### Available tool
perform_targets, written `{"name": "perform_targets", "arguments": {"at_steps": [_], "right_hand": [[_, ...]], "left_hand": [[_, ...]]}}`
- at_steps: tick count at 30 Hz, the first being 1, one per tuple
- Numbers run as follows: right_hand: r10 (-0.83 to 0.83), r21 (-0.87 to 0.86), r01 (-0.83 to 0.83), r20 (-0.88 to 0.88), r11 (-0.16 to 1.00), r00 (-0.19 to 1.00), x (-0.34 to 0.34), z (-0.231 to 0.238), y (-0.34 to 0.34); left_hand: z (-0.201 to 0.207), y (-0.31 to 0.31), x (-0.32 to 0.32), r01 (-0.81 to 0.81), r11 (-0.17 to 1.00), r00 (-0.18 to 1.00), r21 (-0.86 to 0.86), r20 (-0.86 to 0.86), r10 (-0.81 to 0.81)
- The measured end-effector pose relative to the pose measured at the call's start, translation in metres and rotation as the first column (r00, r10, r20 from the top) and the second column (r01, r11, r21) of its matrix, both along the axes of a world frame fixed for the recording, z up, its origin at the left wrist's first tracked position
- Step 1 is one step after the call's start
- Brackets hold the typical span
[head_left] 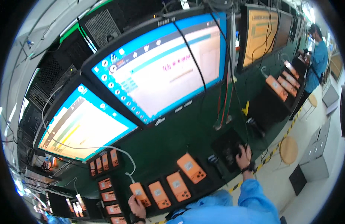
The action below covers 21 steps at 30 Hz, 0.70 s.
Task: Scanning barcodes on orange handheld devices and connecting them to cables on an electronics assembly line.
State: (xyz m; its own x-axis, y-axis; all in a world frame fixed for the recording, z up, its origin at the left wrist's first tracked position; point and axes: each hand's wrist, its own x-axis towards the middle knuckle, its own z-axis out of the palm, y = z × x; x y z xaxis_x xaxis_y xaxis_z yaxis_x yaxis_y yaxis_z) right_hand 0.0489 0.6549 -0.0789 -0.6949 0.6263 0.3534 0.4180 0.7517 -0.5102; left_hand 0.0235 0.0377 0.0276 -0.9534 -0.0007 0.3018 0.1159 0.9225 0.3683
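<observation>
My right hand (243, 158), with a dark band at its wrist, is curled over a black computer mouse (239, 152) on a dark mouse pad (225, 146). At the near edge of the table, my left hand (137, 207) grips the lower left side of an orange smartphone (140, 192). This phone lies back up, and a white cable (130, 174) runs into its far end. In the same row to its right lie three more orange phones (160, 195), (178, 186), (191, 168), with pale squares on their backs. A black handheld device (213, 159) lies between the row and the mouse pad.
Two lit monitors (168, 71), (85, 125) stand behind the phones, cables hanging across them. More orange phones (109, 195) lie in dark trays at left, others (277, 88) at far right. A co-worker in blue (317, 61) stands there. Round stools (288, 150) and grey boxes (316, 164) occupy the floor.
</observation>
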Motion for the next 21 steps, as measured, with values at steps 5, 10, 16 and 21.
{"name": "perform_targets", "arguments": {"at_steps": [5,10,16,21], "right_hand": [[0.022,-0.027,-0.02,0.048,0.999,0.999,0.001,-0.028,0.004],[-0.014,-0.057,0.016,0.045,0.998,0.999,0.002,-0.024,-0.001],[-0.016,-0.082,0.022,0.068,0.996,0.998,0.004,-0.01,-0.001],[-0.017,-0.088,0.023,0.067,0.996,0.998,0.001,-0.012,-0.002]], "left_hand": [[0.0,0.005,-0.006,0.073,0.996,0.984,-0.057,-0.162,-0.081],[0.008,0.012,-0.006,0.085,0.99,0.987,-0.113,-0.129,-0.099],[-0.005,-0.003,-0.008,0.047,0.991,0.998,-0.127,-0.023,-0.051],[-0.018,-0.005,-0.01,0.054,0.994,0.988,-0.091,-0.138,-0.066]]}}
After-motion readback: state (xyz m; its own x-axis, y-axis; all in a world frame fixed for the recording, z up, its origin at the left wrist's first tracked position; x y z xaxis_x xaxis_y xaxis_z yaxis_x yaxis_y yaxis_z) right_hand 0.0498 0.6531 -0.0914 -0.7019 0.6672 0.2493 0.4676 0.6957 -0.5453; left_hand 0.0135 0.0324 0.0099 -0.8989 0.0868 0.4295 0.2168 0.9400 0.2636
